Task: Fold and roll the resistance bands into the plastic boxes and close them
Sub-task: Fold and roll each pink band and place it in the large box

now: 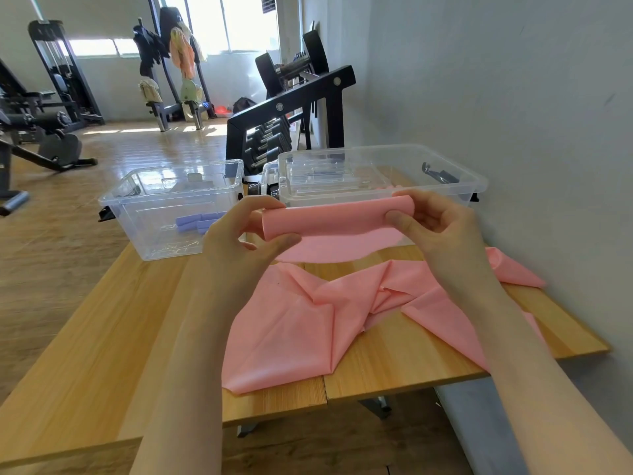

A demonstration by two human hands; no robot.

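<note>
A pink resistance band (pixel 329 219) is partly rolled into a tube that I hold up above the wooden table (pixel 85 337). My left hand (pixel 236 234) pinches the roll's left end and my right hand (pixel 435 224) pinches its right end. The loose rest of the band (pixel 308 320) lies crumpled on the table below. Behind the roll stand two clear plastic boxes without lids on. The left box (pixel 137 204) holds rolled purple bands (pixel 197 222). The right box (pixel 445 176) has clear lids lying inside it.
A grey wall runs close along the table's right side. A black dumbbell rack (pixel 291 108) stands just behind the boxes. Gym machines (pixel 44 125) stand on the wooden floor to the far left.
</note>
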